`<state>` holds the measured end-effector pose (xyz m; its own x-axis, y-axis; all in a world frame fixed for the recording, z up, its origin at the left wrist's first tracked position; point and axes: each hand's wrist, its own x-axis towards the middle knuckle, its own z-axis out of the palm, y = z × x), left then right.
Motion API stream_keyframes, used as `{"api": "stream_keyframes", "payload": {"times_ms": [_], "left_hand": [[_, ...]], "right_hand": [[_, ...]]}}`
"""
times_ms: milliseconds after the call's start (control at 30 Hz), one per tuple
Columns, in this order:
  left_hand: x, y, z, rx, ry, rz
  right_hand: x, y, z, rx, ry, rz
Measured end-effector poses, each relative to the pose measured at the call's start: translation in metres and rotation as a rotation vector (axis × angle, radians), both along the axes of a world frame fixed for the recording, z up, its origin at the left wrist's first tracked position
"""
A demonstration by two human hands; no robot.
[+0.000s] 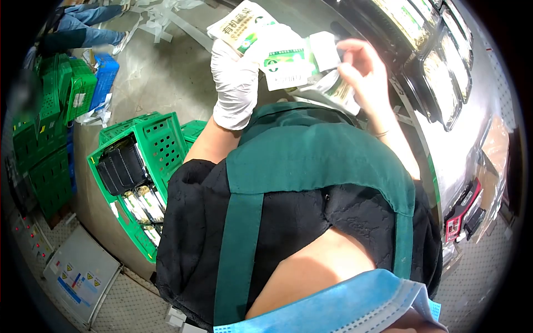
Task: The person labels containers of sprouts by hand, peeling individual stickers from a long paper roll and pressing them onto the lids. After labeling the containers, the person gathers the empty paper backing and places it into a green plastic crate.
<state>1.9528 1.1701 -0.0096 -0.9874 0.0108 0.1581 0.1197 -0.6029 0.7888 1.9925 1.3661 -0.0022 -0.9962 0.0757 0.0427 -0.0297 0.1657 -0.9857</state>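
My left hand (236, 83) wears a white glove and is closed on a stack of printed labels (241, 28) in cream, white and green, at the top centre. A green and white label (286, 64) hangs out from the stack toward the right. My right hand (363, 72) is bare, its fingers curled beside a white label piece (325, 51); whether they grip it cannot be made out. Below that piece, a clear-wrapped pack (336, 91) lies partly hidden by the labels and my right hand.
Film-wrapped black trays (441, 77) stand on a metal table (458, 161) at right, with a red device (462, 211). A green crate (166, 147) holds packs at left. More green crates (47, 139) and a blue crate (104, 77) are stacked near a person's legs (83, 30).
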Motion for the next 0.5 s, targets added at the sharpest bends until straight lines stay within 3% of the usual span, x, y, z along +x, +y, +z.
{"api": "stream_keyframes", "payload": {"times_ms": [33, 100, 167, 267, 300, 367, 500], "left_hand": [[0.001, -0.001, 0.000, 0.000, 0.000, -0.001], [0.001, -0.002, 0.002, -0.048, 0.007, -0.118], [0.002, -0.002, 0.005, -0.040, -0.021, -0.156], [0.005, 0.001, 0.008, -0.033, -0.139, -0.247], [0.004, 0.000, 0.008, -0.033, -0.137, -0.251], [0.002, -0.004, 0.008, -0.068, -0.145, -0.343], [-0.002, -0.007, 0.006, 0.058, -0.255, -0.440]], "right_hand": [[-0.006, 0.005, 0.008, 0.217, 0.009, -0.041], [-0.012, 0.008, 0.024, 0.350, 0.201, -0.138], [-0.013, 0.005, 0.039, 0.685, 0.434, -0.048], [-0.024, -0.014, 0.044, 0.662, 0.193, 0.241], [-0.028, -0.016, 0.042, 0.522, 0.020, 0.299], [-0.032, -0.016, 0.034, 0.337, 0.058, 0.366], [-0.027, -0.022, 0.030, 0.219, 0.056, 0.444]]}}
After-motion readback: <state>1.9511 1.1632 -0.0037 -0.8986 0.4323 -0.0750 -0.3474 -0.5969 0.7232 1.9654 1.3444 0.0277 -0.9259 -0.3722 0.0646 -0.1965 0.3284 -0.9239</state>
